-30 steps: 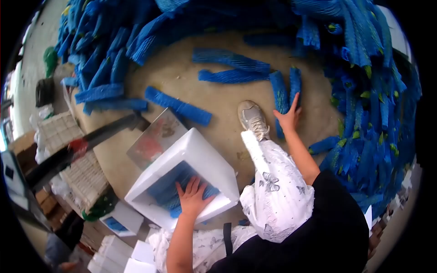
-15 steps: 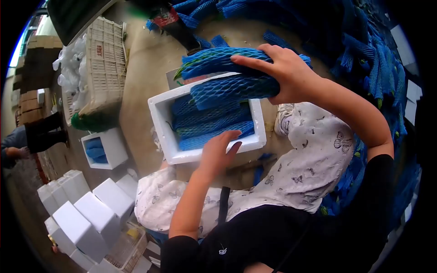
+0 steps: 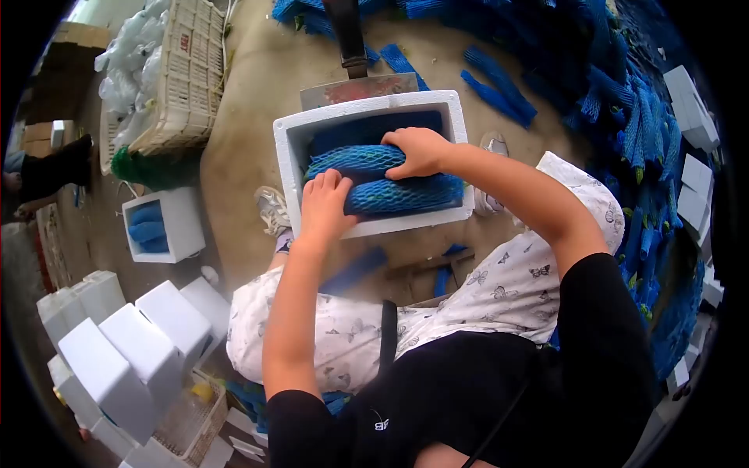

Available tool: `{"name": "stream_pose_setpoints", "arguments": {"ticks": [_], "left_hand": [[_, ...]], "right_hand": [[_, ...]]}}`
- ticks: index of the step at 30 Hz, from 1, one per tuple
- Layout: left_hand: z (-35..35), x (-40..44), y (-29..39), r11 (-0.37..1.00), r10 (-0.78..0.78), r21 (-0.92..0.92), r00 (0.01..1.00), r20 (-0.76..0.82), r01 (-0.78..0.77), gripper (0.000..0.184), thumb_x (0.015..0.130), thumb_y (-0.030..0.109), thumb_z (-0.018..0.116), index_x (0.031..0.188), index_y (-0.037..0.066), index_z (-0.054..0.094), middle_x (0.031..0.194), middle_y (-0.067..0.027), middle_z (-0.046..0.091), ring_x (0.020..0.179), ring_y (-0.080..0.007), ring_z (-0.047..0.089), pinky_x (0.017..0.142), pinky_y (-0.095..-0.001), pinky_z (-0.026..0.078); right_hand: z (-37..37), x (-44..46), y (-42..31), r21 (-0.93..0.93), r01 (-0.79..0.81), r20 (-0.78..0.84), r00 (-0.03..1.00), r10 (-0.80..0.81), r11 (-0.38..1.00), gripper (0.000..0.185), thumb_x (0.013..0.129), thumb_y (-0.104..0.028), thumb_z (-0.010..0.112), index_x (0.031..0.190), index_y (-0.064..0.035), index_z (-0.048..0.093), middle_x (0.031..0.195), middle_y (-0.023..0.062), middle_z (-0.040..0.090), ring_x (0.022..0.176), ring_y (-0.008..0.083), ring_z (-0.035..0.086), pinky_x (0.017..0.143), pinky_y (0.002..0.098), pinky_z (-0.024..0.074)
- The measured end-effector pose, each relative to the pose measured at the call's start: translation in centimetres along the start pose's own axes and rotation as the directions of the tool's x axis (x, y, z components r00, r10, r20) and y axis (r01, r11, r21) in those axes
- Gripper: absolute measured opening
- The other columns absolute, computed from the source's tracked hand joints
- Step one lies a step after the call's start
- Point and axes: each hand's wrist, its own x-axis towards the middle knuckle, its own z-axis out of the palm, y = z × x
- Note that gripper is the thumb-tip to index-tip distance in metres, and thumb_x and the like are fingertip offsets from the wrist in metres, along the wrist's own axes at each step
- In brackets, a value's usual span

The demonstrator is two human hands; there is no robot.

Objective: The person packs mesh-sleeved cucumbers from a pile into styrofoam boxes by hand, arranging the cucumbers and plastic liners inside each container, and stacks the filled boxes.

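A white foam box (image 3: 285,168) stands between my legs, its open top facing me. Inside lie long pieces of produce in blue foam netting (image 3: 402,196), with hints of green showing through the mesh. My right hand (image 3: 421,152) grips the right end of an upper netted piece (image 3: 355,160), its thumb and fingers curled around it. At that piece's left end, my left hand (image 3: 326,207) has bent fingers over the top and its thumb against the netting. Both hands hide parts of the produce, and the deeper contents are shaded.
Behind the box are a metal plate (image 3: 316,97) and dark post (image 3: 346,35). Blue-netted pieces (image 3: 499,86) lie on the floor, heaped at right. At left are a crate (image 3: 187,74), another foam box (image 3: 183,222) with netted pieces, stacked white boxes (image 3: 105,351) and a person's leg (image 3: 66,168).
My right hand has lowered two netted pieces from above the box into it. My left hand has moved up and left onto the netting. The view has shifted slightly.
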Motion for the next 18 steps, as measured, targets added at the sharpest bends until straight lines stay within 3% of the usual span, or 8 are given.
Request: {"name": "stream_pose_setpoints", "arguments": {"ticks": [1, 3, 5, 7, 9, 12, 15, 18], "left_hand": [[0.2, -0.3, 0.1, 0.999, 0.001, -0.044, 0.996, -0.089, -0.005, 0.051, 0.060, 0.014, 0.077, 0.105, 0.007, 0.056, 0.100, -0.0100, 0.055, 0.090, -0.0289, 0.054, 0.078, -0.0383, 0.042], [1.2, -0.2, -0.2, 0.995, -0.002, -0.097, 0.986, -0.168, -0.014, 0.053, 0.056, 0.011, 0.077, 0.104, 0.007, 0.055, 0.096, -0.0095, 0.055, 0.084, -0.0281, 0.055, 0.073, -0.0368, 0.042], [2.4, 0.1, 0.5, 0.974, -0.220, -0.008, 0.935, -0.280, 0.226, 0.054, 0.054, -0.001, 0.074, 0.103, 0.007, 0.055, 0.088, -0.0097, 0.060, 0.079, -0.0338, 0.057, 0.070, -0.0403, 0.044], [3.6, 1.5, -0.3, 0.980, -0.185, -0.006, 0.887, -0.424, 0.201, 0.058, 0.054, 0.002, 0.074, 0.108, 0.008, 0.054, 0.088, -0.0066, 0.058, 0.085, -0.0265, 0.056, 0.074, -0.0378, 0.043], [4.0, 1.5, -1.4, 0.995, -0.008, 0.086, 0.929, -0.369, 0.043, 0.059, 0.055, 0.003, 0.074, 0.110, 0.011, 0.056, 0.097, -0.0074, 0.057, 0.092, -0.0268, 0.054, 0.078, -0.0390, 0.043], [2.8, 1.2, -2.9, 0.994, 0.076, 0.091, 0.975, -0.207, -0.059, 0.058, 0.059, 0.010, 0.076, 0.113, 0.012, 0.057, 0.106, -0.0074, 0.055, 0.100, -0.0270, 0.052, 0.084, -0.0398, 0.042], [0.6, 0.4, -1.7, 0.998, -0.039, -0.043, 0.999, 0.015, 0.040, 0.059, 0.064, 0.019, 0.077, 0.118, 0.012, 0.055, 0.110, -0.0072, 0.055, 0.104, -0.0266, 0.052, 0.087, -0.0400, 0.042], [1.1, 0.2, -2.0, 0.999, 0.011, -0.042, 0.998, -0.064, -0.014, 0.050, 0.071, 0.020, 0.074, 0.116, 0.012, 0.056, 0.112, -0.0101, 0.054, 0.102, -0.0306, 0.053, 0.086, -0.0412, 0.043]], "right_hand": [[-0.8, 0.0, -0.6, -0.087, -0.006, 0.082, 0.997, 0.013, 0.996, 0.073, 0.074, -0.045, 0.069, 0.132, -0.0081, 0.045, 0.115, 0.0168, 0.060, 0.104, 0.0343, 0.057, 0.094, 0.0386, 0.0451], [-1.8, -1.0, 0.3, -0.135, 0.106, -0.187, 0.974, -0.130, 0.985, 0.058, 0.071, -0.035, 0.070, 0.118, -0.0076, 0.052, 0.113, 0.0170, 0.058, 0.097, 0.0340, 0.060, 0.086, 0.0392, 0.0483], [-3.6, -2.4, 0.8, -0.055, 0.057, -0.312, 0.947, -0.071, 0.997, 0.054, 0.070, -0.029, 0.072, 0.116, -0.0083, 0.050, 0.112, 0.0159, 0.057, 0.095, 0.0340, 0.060, 0.082, 0.0386, 0.0495], [-5.2, -3.2, 1.5, -0.076, 0.051, -0.329, 0.942, -0.073, 0.996, 0.056, 0.069, -0.021, 0.074, 0.117, -0.0102, 0.047, 0.112, 0.0145, 0.057, 0.095, 0.0337, 0.060, 0.081, 0.0372, 0.0498], [-4.1, -2.9, 1.3, -0.190, 0.230, -0.490, 0.820, -0.295, 0.954, 0.059, 0.068, -0.018, 0.078, 0.119, -0.0154, 0.047, 0.114, 0.0089, 0.056, 0.101, 0.0305, 0.059, 0.080, 0.0384, 0.0498], [-1.0, 0.5, 0.2, -0.320, 0.404, -0.444, 0.735, -0.512, 0.857, 0.059, 0.073, -0.017, 0.073, 0.125, -0.0236, 0.047, 0.121, 0.0057, 0.052, 0.108, 0.0286, 0.053, 0.085, 0.0382, 0.0479], [1.0, 0.5, 1.6, 0.002, 0.324, -0.389, 0.872, -0.298, 0.946, 0.051, 0.075, -0.018, 0.072, 0.122, -0.0233, 0.051, 0.123, 0.0039, 0.052, 0.108, 0.0276, 0.053, 0.091, 0.0375, 0.0458], [0.5, -0.5, 2.9, -0.110, 0.413, -0.290, 0.857, -0.427, 0.904, 0.046, 0.078, -0.015, 0.069, 0.120, -0.0222, 0.052, 0.124, 0.0035, 0.052, 0.109, 0.0285, 0.053, 0.092, 0.0377, 0.0459]]}}
